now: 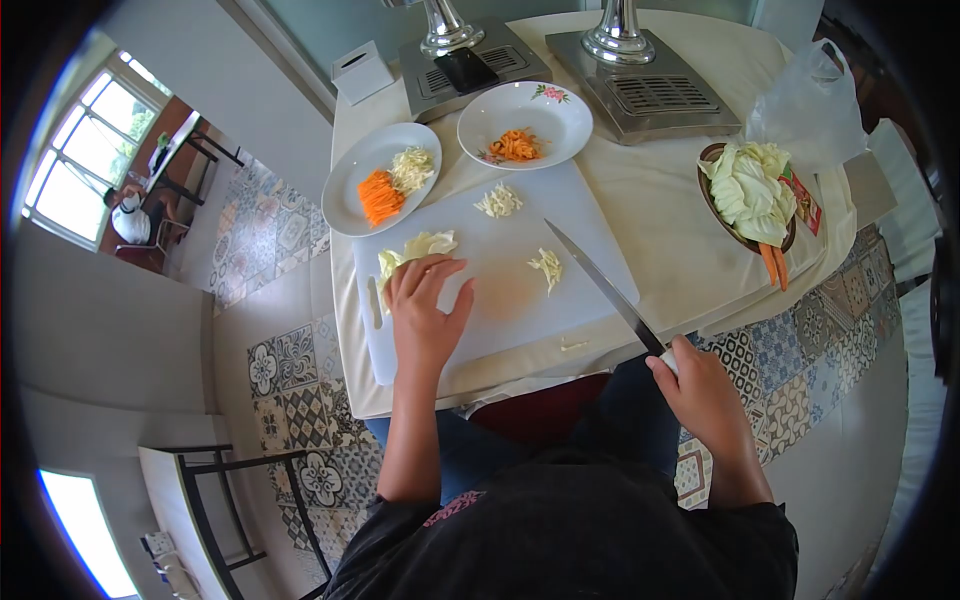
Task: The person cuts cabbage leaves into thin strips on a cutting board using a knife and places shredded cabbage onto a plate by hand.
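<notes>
My right hand is wrapped round the white handle of a long knife, whose blade points up and left over the right part of the white cutting board. My left hand is at the board's left side, fingers apart, beside pale cabbage leaves; whether the fingertips touch them I cannot tell. Small piles of shredded cabbage lie on the board, one near the top and one near the blade. Behind the board, one plate bears carrot and cabbage shreds, another orange shreds.
A brown basket with cabbage and carrots stands at the right, near a plastic bag. Two metal drip trays and a black phone are at the back. A person sits far left.
</notes>
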A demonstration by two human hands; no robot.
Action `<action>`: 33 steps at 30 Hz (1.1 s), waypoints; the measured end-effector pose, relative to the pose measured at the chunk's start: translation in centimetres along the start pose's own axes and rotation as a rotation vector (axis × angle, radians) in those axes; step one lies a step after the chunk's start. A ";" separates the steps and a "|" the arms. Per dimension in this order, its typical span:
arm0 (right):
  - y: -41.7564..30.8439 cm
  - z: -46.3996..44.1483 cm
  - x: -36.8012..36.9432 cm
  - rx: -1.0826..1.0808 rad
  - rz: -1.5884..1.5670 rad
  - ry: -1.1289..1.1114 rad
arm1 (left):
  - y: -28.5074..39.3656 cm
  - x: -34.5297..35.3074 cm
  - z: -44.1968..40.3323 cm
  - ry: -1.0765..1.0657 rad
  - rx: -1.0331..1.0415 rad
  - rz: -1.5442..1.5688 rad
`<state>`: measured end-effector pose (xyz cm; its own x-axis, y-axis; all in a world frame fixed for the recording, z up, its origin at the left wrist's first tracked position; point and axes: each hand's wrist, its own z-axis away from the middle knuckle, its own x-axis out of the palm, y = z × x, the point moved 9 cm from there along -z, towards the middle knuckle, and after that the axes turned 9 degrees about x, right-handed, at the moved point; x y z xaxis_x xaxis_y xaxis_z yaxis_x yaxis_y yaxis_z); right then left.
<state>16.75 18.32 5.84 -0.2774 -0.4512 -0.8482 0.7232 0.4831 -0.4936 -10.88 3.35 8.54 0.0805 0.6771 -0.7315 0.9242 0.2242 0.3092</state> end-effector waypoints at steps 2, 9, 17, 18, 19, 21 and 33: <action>0.0 0.1 -0.1 0.004 -0.032 0.002 | 2.0 2.4 -0.1 -0.082 0.043 0.078; 0.9 0.2 0.0 0.059 -0.087 -0.040 | 4.5 7.1 -1.3 -0.209 -0.004 0.209; 1.1 0.1 0.8 0.100 -0.095 -0.097 | 5.1 9.8 -3.5 -0.383 0.071 0.361; 1.2 0.0 0.8 0.088 -0.112 -0.081 | 5.0 10.2 -3.5 -0.396 0.056 0.403; 1.4 -0.2 0.9 0.075 -0.126 -0.070 | 4.8 10.5 -3.4 -0.408 0.036 0.444; 1.4 -0.3 0.9 0.067 -0.128 -0.066 | 5.1 10.6 -3.4 -0.384 0.091 0.428; 0.9 -0.3 0.7 0.127 -0.138 -0.087 | -0.2 7.9 -6.3 -0.291 0.040 0.282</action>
<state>17.01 18.64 4.75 -0.3276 -0.5726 -0.7515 0.7575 0.3162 -0.5711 -12.76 13.14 6.53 0.4301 0.4804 -0.7644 0.8639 0.0267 0.5029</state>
